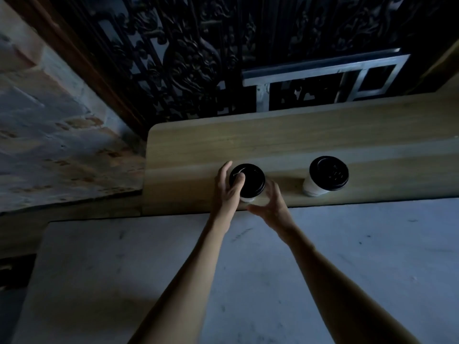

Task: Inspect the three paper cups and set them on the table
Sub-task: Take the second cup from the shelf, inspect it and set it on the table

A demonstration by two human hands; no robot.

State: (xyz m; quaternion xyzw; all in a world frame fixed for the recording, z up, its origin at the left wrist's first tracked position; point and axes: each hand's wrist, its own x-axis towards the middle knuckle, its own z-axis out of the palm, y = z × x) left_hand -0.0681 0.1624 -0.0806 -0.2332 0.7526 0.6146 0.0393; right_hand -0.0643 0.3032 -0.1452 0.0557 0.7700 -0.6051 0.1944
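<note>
Two white paper cups with black lids show on a wooden table (323, 135). The nearer cup (249, 181) stands near the table's front left edge. My left hand (227, 186) wraps its left side, thumb resting on the lid. My right hand (269, 204) cups its lower right side from the front. The other cup (326, 175) stands upright to the right, untouched. A third cup is not in view.
A pale grey floor (273, 269) lies below the table's front edge. Behind the table stands a dark ornate metal screen (198, 58) and a grey metal frame (323, 73). A rough stone wall (49, 132) runs at the left.
</note>
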